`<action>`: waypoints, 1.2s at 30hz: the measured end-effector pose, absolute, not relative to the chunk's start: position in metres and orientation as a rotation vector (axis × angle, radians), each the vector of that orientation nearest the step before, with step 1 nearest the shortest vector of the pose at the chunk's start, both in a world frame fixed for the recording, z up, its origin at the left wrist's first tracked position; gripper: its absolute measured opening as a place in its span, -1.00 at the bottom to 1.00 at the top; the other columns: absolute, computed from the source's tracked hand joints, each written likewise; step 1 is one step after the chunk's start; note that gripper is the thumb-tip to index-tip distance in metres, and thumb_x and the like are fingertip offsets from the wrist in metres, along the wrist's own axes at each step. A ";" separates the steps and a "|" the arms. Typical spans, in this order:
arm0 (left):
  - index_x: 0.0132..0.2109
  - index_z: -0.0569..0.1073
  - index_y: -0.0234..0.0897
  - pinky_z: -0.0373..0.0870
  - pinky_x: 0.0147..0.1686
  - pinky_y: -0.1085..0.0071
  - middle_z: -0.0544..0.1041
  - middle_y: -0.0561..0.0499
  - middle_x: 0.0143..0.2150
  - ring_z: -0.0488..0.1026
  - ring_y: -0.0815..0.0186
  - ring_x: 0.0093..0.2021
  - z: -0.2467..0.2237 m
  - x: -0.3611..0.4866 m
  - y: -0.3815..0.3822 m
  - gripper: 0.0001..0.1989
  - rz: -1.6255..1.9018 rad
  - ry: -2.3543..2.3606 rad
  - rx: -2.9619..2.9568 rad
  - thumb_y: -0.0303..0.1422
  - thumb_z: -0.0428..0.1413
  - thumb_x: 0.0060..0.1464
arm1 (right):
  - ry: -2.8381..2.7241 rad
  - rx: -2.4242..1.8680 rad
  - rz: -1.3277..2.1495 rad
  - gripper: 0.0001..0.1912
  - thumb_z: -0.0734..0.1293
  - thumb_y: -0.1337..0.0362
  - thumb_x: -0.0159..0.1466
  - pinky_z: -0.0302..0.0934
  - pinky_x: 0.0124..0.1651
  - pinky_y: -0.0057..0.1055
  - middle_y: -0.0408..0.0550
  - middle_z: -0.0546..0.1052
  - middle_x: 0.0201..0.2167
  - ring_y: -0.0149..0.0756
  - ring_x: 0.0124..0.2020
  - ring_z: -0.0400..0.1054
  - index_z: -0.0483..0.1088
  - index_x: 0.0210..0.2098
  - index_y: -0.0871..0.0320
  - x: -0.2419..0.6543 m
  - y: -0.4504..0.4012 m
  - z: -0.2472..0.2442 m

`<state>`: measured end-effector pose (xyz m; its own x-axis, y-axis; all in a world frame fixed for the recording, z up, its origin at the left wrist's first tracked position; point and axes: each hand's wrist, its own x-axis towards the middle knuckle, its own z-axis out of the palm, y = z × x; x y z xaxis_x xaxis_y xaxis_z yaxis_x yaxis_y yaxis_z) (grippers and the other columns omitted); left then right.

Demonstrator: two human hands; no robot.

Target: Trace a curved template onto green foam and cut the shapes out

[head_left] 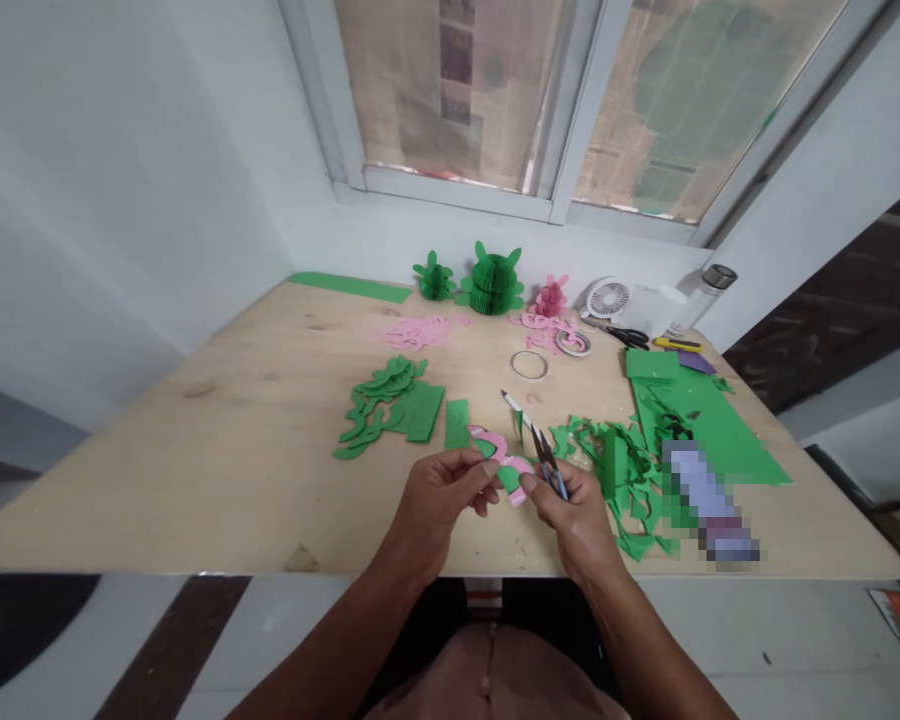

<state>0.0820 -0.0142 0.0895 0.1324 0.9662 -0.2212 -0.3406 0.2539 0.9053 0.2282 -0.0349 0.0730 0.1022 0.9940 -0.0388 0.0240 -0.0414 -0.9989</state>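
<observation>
Pink and green, the paper cutout (511,477) is held over the near part of the table (157,480), between both hands. We see the left hand (444,490) pinching its left end and the right hand (576,515) pinching its right, with scissors (544,450) also in the right hand's grip. Green scraps (634,490) lie to the right, green shapes (382,385) to the left. Farther back we see pink shapes (418,332), then three paper figures (493,285).
</observation>
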 end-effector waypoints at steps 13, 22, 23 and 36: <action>-0.60 0.48 -0.33 0.22 -0.64 0.50 0.45 0.02 -0.66 0.31 0.42 -0.64 0.094 0.082 -0.014 -0.82 1.138 1.002 0.830 -0.32 0.25 -0.21 | -1.074 -1.279 1.180 -0.64 0.39 0.03 0.06 -0.30 -0.60 -0.46 -0.32 -0.04 -0.70 -0.51 -0.64 -0.27 0.31 -0.60 0.18 0.227 -0.034 0.072; -0.56 0.50 -0.34 0.21 -0.65 0.50 0.44 0.02 -0.67 0.30 0.42 -0.65 0.093 0.080 -0.015 -0.85 1.148 1.020 0.824 -0.34 0.22 -0.17 | -1.050 -1.255 1.153 -0.67 0.42 0.07 0.05 -0.32 -0.60 -0.47 -0.31 -0.01 -0.68 -0.50 -0.63 -0.26 0.32 -0.59 0.18 0.223 -0.033 0.070; -0.56 0.50 -0.34 0.21 -0.65 0.50 0.44 0.01 -0.67 0.30 0.42 -0.65 0.094 0.080 -0.015 -0.85 1.150 1.017 0.827 -0.34 0.22 -0.17 | -1.057 -1.249 1.161 -0.67 0.42 0.07 0.06 -0.31 -0.60 -0.46 -0.31 -0.01 -0.68 -0.50 -0.62 -0.26 0.31 -0.59 0.18 0.223 -0.033 0.070; -0.57 0.44 -0.33 0.21 -0.64 0.53 0.43 0.06 -0.67 0.32 0.44 -0.64 0.099 0.075 -0.024 -0.84 1.201 0.991 0.807 -0.35 0.22 -0.18 | -1.085 -1.213 1.185 -0.69 0.41 0.13 0.10 -0.29 -0.58 -0.48 -0.30 0.01 -0.66 -0.50 -0.62 -0.23 0.30 -0.58 0.20 0.221 -0.037 0.068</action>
